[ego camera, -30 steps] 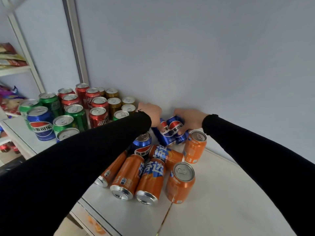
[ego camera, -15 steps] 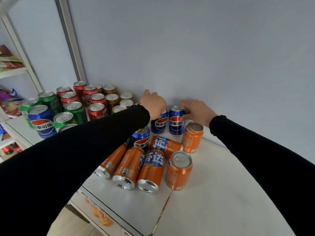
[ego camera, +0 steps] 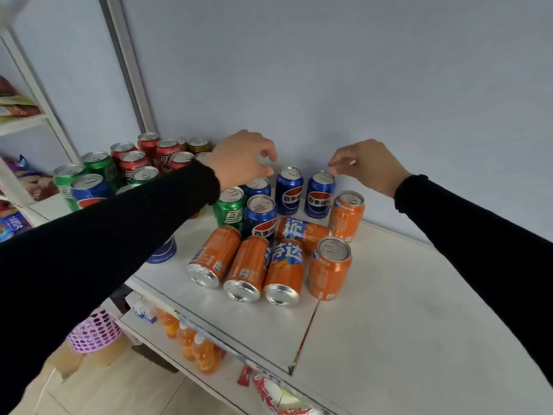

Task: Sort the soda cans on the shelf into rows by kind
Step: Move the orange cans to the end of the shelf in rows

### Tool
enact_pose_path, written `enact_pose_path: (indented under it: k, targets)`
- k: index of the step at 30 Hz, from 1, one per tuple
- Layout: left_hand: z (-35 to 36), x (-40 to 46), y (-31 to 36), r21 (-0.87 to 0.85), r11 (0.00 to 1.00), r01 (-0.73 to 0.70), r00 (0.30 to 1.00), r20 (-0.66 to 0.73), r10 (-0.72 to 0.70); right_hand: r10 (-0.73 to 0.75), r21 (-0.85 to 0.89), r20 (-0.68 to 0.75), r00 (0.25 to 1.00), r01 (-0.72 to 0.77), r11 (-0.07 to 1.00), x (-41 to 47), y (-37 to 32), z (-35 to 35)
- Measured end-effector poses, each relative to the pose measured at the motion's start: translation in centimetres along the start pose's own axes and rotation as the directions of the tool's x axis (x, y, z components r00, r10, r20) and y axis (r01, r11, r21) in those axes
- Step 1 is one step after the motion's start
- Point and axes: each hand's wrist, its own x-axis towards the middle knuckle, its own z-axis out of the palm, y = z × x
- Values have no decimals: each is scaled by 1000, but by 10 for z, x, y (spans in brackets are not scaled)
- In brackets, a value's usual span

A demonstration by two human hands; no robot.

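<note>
Two blue cola cans (ego camera: 289,191) (ego camera: 319,195) stand upright side by side against the back wall of the white shelf (ego camera: 389,295). My left hand (ego camera: 244,158) hovers just above and left of them, fingers curled and holding nothing. My right hand (ego camera: 366,164) hovers above the right can, fingers apart and empty. Two more blue cans (ego camera: 260,218) (ego camera: 256,187) stand in front and to the left. Several orange cans (ego camera: 282,272) lie on their sides in front; two orange cans (ego camera: 329,268) (ego camera: 347,215) stand upright.
A green can (ego camera: 230,208) stands beside the blue ones. Red, green and gold cans (ego camera: 134,166) crowd the shelf's left end, partly hidden by my left sleeve. The right half of the shelf is bare. Orange bottles (ego camera: 191,345) and a purple basket (ego camera: 92,330) sit below.
One second ago both hands held the two blue cans tilted. They were then stood upright by the wall, and both hands have now let go and lifted above them.
</note>
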Motion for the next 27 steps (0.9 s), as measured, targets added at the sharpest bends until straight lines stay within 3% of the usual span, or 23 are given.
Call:
enact_pose_path:
  k: [2,4,7,10,12,15,18,20,22,27]
  targets:
    - [-10,-28,-8,-35,999,3,1000,-23,-4,5,111,30,1000,-8,994,-10,-26,0]
    - [-13,-55,-13,-72,997,23,999,-32,-26,26,161,188,982,-56,985,-16,-46,4]
    - [-10,-94,-21,-73,991,112,993,39,-110,53,94,430,901,-103,990,-14,-69,19]
    - [3,-118,-23,-29,978,206,963,182,-197,121,-31,573,811,-126,992,-5,-80,39]
    - [15,-127,-25,-16,963,270,923,290,-254,194,-30,640,743,-228,973,1,-85,51]
    - [33,-130,-32,39,922,386,820,444,-362,219,-80,737,639,-240,968,8,-95,60]
    - [49,-128,-39,-139,820,555,717,579,-387,246,-106,763,598,-260,960,15,-98,64]
    - [55,-128,-41,-267,723,638,682,632,-368,258,-99,771,581,-292,951,15,-99,68]
    - [59,-128,-44,-299,695,654,683,627,-374,258,-84,764,591,-306,948,12,-96,73]
    - [60,-142,-52,-455,650,609,783,473,-404,207,5,627,751,-270,963,0,-82,67]
